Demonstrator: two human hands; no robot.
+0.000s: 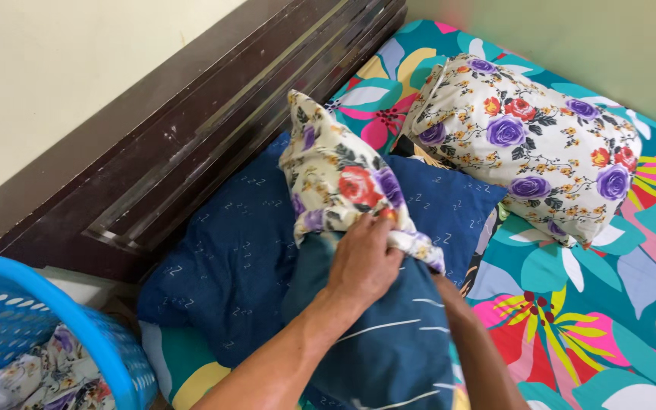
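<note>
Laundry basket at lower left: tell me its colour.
Bright blue plastic basket with a perforated wall, seen in the head view.

A dark wooden headboard [191, 129] runs along the far left, against a cream wall [47, 68]. On the bed's bright floral sheet [609, 304] a dark blue pillow [229, 266] lies near the headboard, and a pillow in a cream flowered case [529, 144] sits at the far right. A blue plastic laundry basket [127, 364] with crumpled floral cloth [47, 376] inside stands at the near left.
</note>
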